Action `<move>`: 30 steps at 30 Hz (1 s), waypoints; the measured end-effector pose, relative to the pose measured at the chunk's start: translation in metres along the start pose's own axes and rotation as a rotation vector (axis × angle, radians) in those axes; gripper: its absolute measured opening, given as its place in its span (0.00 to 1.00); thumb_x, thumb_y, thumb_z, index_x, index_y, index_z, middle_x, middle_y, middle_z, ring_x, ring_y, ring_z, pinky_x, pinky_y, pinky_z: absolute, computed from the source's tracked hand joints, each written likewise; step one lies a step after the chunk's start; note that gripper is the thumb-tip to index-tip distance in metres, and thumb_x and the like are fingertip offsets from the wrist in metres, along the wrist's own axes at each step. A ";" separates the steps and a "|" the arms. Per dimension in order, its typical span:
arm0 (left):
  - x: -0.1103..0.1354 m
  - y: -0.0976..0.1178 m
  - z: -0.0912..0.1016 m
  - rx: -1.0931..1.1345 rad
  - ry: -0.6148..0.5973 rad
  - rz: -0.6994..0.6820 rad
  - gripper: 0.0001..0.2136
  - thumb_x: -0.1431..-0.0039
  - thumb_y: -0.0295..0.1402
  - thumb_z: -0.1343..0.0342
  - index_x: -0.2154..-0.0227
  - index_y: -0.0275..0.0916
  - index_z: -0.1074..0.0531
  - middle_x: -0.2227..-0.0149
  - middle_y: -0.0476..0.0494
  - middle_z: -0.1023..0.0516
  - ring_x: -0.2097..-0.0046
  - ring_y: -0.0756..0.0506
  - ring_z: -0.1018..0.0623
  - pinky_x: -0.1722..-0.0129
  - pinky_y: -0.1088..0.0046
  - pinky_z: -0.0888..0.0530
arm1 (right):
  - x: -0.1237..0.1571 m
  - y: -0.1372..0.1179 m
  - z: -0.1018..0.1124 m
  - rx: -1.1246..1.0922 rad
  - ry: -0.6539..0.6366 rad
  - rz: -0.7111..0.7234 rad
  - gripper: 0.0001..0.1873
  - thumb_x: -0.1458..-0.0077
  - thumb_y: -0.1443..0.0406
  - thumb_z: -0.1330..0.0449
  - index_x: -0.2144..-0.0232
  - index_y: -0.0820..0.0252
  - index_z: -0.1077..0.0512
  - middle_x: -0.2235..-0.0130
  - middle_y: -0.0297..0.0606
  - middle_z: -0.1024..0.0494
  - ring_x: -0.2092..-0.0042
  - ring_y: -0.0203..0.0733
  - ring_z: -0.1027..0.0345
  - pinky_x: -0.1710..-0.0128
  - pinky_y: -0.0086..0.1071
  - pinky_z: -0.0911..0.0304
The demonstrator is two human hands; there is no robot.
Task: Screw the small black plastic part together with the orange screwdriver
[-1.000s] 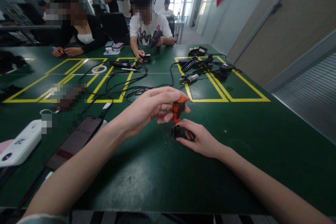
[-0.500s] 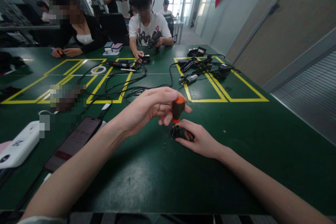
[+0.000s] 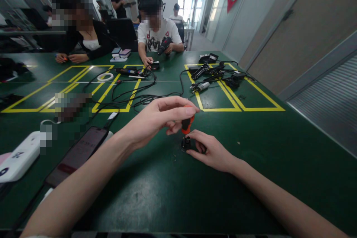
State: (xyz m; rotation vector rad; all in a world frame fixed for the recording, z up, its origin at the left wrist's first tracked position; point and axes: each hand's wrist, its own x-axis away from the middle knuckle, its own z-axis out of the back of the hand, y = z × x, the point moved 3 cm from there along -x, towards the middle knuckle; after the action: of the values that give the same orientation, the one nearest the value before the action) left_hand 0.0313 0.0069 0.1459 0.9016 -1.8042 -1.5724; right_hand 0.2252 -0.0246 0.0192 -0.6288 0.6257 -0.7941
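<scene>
My left hand (image 3: 164,117) is closed around the top of a short orange-and-black screwdriver (image 3: 186,125), which stands about upright over a small round black part (image 3: 184,146). The screwdriver's tip is too small to make out against the part. Thumb and fingers of my right hand (image 3: 210,148) pinch that black part from the right, holding it on the green table. A short post with a hollow top rises from the part. A few tiny bits, perhaps screws (image 3: 175,156), lie on the table just left of it.
At left are a phone (image 3: 76,156) and a white power strip (image 3: 23,156). Black cables (image 3: 131,93) run beyond my hands, with a white tape ring (image 3: 105,77) near them. More cables and adapters (image 3: 212,74) lie back right. Across the table a person (image 3: 156,37) holds a power drill (image 3: 164,45).
My left hand's fingers have shifted over the screwdriver handle, the thumb now lying across its top. The screwdriver leans slightly differently. My right hand stays on the black part.
</scene>
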 end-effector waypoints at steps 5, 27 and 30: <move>-0.001 -0.001 0.001 0.046 -0.031 -0.008 0.14 0.41 0.42 0.33 0.62 0.35 0.20 0.60 0.40 0.17 0.71 0.52 0.28 0.75 0.77 0.33 | 0.000 0.001 -0.001 -0.004 0.002 -0.010 0.13 0.36 0.65 0.37 0.50 0.56 0.29 0.58 0.37 0.23 0.73 0.32 0.36 0.74 0.29 0.40; -0.001 -0.001 0.000 0.075 -0.039 0.035 0.15 0.41 0.43 0.33 0.62 0.35 0.24 0.64 0.42 0.16 0.78 0.53 0.25 0.78 0.78 0.29 | -0.001 0.001 -0.001 0.011 0.003 -0.024 0.13 0.39 0.67 0.36 0.52 0.57 0.29 0.60 0.35 0.24 0.72 0.33 0.35 0.74 0.29 0.40; 0.000 -0.001 0.000 0.036 -0.001 0.027 0.16 0.43 0.42 0.31 0.59 0.37 0.22 0.64 0.46 0.18 0.77 0.55 0.28 0.79 0.79 0.32 | -0.001 0.001 -0.001 0.007 0.005 -0.016 0.13 0.38 0.67 0.36 0.51 0.56 0.29 0.60 0.35 0.24 0.73 0.33 0.36 0.74 0.28 0.40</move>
State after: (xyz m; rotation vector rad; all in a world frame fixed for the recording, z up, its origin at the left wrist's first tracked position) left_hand 0.0315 0.0064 0.1453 0.8897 -1.8431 -1.5290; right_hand 0.2246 -0.0236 0.0186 -0.6261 0.6227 -0.8129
